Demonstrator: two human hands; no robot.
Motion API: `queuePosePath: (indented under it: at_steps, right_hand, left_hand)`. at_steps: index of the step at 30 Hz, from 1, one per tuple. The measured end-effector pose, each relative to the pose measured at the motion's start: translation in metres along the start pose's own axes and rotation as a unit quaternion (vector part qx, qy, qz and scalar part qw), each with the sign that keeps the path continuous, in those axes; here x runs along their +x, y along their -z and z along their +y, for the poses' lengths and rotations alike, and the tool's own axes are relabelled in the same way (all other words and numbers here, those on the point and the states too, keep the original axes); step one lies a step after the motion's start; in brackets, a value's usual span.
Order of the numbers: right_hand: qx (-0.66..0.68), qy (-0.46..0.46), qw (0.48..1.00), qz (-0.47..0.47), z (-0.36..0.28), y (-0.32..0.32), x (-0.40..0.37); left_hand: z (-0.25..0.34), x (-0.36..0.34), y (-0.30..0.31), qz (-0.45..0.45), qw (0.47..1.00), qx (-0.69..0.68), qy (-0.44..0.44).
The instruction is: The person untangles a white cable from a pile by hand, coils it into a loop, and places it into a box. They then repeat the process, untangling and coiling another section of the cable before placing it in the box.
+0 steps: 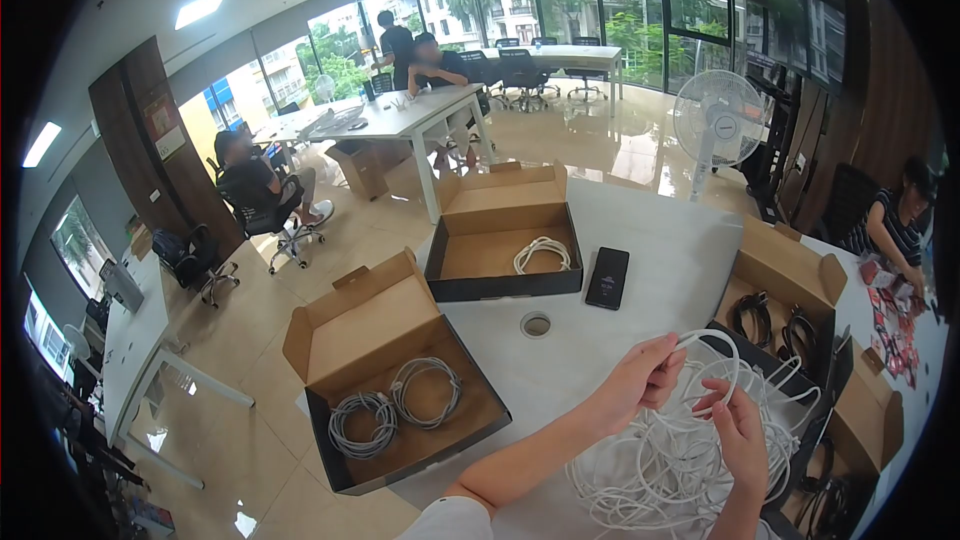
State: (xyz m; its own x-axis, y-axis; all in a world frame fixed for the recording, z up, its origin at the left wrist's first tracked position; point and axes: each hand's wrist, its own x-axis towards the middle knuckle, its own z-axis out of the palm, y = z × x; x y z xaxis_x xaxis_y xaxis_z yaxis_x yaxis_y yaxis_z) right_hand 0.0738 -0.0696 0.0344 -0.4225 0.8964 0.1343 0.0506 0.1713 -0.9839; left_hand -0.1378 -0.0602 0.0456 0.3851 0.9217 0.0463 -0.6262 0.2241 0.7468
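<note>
My left hand (652, 372) is closed around a white cable (738, 348), which arcs up and over to the right. At the other end of that arc, the fingers of my right hand (738, 428) curl around the cable. Beneath both hands spreads a large tangled heap of white cables (650, 475) on the table. Beyond them, an open cardboard box (505, 287) holds one small white cable coil (541, 255). Another open box (420, 462) at the left contains two grey cable coils (363, 424).
A black phone (608, 278) lies on the white table (665, 230) beside a round cable hole (535, 324). Open boxes with black cables (750, 318) line the right side. A person (890, 220) handles red items there. A fan (718, 120) and other people are farther back.
</note>
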Motion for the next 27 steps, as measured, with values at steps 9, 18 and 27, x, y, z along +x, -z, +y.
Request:
queuePosePath:
  at_steps: [9,18,27]
  right_hand:
    - [0.025,0.021,0.999,0.026,0.002,-0.007,0.002]
    - [0.035,0.107,0.986,0.126,0.002,0.004,0.002]
    - [0.023,0.039,0.998,-0.049,0.017,0.006,-0.003]
  left_hand:
    - [0.003,0.001,0.010,0.055,0.996,-0.066,-0.029]
    - [0.077,-0.042,0.051,0.227,0.839,-0.189,-0.458]
    - [0.074,-0.045,0.041,0.212,0.830,-0.181,-0.483]
